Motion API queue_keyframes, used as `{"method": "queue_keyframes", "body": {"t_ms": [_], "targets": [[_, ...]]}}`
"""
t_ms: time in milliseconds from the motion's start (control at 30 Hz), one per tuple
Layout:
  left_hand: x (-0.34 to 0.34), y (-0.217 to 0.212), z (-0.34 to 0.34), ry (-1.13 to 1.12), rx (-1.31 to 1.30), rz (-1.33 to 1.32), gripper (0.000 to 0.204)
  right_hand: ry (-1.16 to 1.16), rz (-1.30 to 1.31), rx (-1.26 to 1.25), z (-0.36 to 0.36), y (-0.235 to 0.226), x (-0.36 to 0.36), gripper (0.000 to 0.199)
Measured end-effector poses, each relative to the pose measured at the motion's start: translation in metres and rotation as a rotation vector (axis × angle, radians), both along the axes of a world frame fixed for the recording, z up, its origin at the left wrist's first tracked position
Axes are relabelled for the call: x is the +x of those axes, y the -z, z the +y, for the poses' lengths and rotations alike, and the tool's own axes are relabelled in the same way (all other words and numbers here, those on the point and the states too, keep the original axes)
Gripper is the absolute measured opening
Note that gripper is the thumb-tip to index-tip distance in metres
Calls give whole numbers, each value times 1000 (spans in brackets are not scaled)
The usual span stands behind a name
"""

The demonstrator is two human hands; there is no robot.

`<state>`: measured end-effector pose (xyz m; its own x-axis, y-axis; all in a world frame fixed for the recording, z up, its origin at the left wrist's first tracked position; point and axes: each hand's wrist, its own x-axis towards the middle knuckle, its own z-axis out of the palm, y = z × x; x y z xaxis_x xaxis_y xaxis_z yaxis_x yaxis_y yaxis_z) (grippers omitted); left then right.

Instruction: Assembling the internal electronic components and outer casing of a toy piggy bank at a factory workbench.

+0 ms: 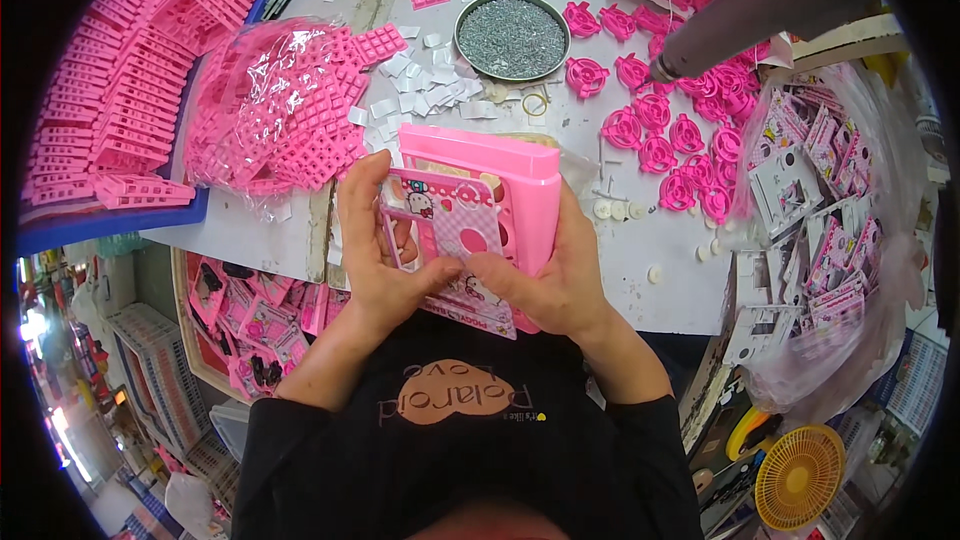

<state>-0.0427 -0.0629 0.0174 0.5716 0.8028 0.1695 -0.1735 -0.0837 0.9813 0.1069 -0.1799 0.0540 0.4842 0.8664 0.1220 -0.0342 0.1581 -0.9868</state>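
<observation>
A pink plastic casing [538, 210] is tilted up above the near edge of the table, in front of my chest. Against its face lies a printed panel [462, 215] with a pink checked pattern, a cartoon figure and cut-out openings. My left hand [380, 275] grips the panel's left side, some fingers behind it and showing through an opening. Along the casing's right side my right hand [565, 285] is wrapped, its thumb pressing on the panel. The two thumbs almost meet at the panel's lower middle. Whether the panel sits fully flush cannot be seen.
Around are a round tin of small screws [512, 35], a bag of pink keypads [290, 100] and scattered white paper pieces [440, 80]. Pink ring-shaped parts [655, 155] lie right, under a grey power tool [740, 25]. A blue bin [190, 215] stands left; bagged printed panels [820, 210] right.
</observation>
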Motion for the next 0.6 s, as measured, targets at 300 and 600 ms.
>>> {"method": "queue_keyframes", "body": {"t_ms": [300, 600], "targets": [[-4, -4, 2, 60, -88, 18, 110, -12, -139, -85, -1, -5, 3, 65], [-13, 3, 1, -6, 88, -197, 113, -89, 277, -50, -4, -12, -1, 73]]}}
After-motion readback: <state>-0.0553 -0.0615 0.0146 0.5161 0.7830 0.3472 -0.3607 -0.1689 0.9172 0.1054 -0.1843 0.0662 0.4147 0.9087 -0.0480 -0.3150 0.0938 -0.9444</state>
